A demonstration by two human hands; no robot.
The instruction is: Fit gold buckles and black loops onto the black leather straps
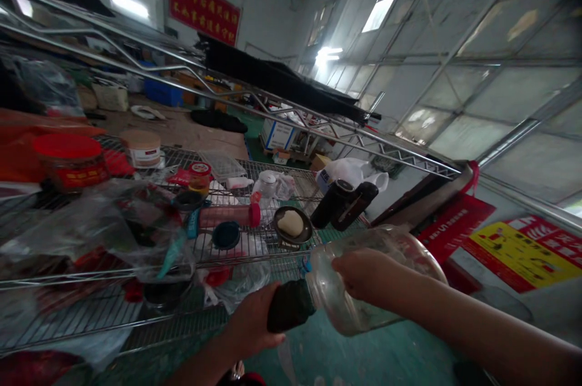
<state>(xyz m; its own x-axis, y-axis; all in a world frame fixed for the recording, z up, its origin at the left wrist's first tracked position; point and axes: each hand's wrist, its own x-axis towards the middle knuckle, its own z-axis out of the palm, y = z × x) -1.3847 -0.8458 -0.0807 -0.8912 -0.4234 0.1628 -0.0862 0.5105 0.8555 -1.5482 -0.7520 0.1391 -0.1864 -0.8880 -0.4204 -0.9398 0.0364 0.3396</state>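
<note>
Wire rack [86,319] left and far | clear jar [391,242] near right, tipped sideways, neck leftward | right hand [364,274], fingers clamped on jar | left hand [252,319], fingers wrapped round dark container [290,307] at jar's neck | done: 2 pieces held off the rack, apparently meeting | remaining: neither set down; cannot tell whether anything passes between them
</note>
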